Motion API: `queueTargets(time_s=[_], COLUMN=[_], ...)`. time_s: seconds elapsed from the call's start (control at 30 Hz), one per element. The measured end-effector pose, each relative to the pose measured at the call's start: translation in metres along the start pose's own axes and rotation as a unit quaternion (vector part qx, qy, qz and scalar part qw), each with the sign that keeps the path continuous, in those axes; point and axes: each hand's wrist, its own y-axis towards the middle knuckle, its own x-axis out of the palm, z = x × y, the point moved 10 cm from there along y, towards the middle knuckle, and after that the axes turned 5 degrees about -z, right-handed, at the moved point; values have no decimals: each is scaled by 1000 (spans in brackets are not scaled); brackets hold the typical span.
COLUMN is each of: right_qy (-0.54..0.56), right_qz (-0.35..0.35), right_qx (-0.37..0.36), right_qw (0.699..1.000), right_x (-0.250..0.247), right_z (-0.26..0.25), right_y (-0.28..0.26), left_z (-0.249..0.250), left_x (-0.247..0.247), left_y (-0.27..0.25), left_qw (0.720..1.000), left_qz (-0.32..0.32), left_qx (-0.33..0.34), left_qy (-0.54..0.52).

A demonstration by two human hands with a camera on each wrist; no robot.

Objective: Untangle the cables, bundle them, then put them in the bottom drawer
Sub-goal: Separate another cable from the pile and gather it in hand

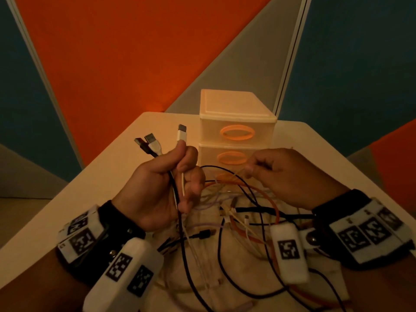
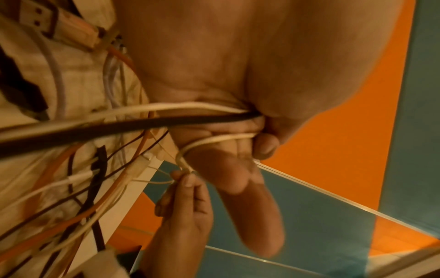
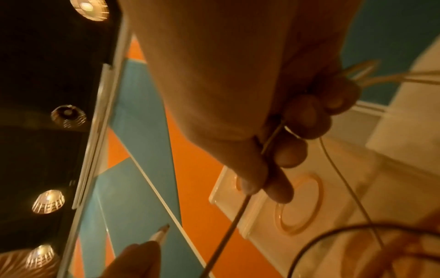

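My left hand (image 1: pixel 162 188) is fisted round three cable ends, USB plugs (image 1: pixel 157 143) sticking up above the knuckles: one black, two white, w/ their cords running down thru the palm into the pile. Left fingers (image 2: pixel 240 175) are curled tight, no slack in that grip. My right hand (image 1: pixel 286 176) pinches a thin pale cable (image 3: pixel 238 222) btwn thumb and forefinger, other fingers tucked in, lifted just above the heap. The tangle of cables (image 1: pixel 236 217) (black, orange, white, lilac) lies on a cloth at the near edge of the counter (image 1: pixel 126 163), btwn my wrists and partly under them. The drawer unit (image 1: pixel 236 131) stands toward the far edge, all drawers look closed; bottom drawer (image 1: pixel 227 177) is mostly hidden behind my hands, just a bit of orange handle showing. I'd say I'm mid-untangling: gathering plug ends in the left while the right teases one strand free. Next prob needs the thin cable drawn slowly out of the loops w/o cinching a knot, then its end added to the left-hand bunch. Bundling and the drawer not yet begun.
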Motion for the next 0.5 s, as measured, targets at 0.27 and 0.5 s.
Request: queueTargets(time_s=[0.27,0.5], right_qy=[-4,16], right_qz=[195,-73], right_qx=[-105,-182], right_qw=[975,980], right_x=[-17,33], right_z=[-60,-79], right_y=[-13,-15], left_z=[-21,24], left_x=[6,-22], left_y=[1,-3], left_qw=[998,985], left_qz=[-3,80], left_qx=[-52,129], left_qy=[24,-88])
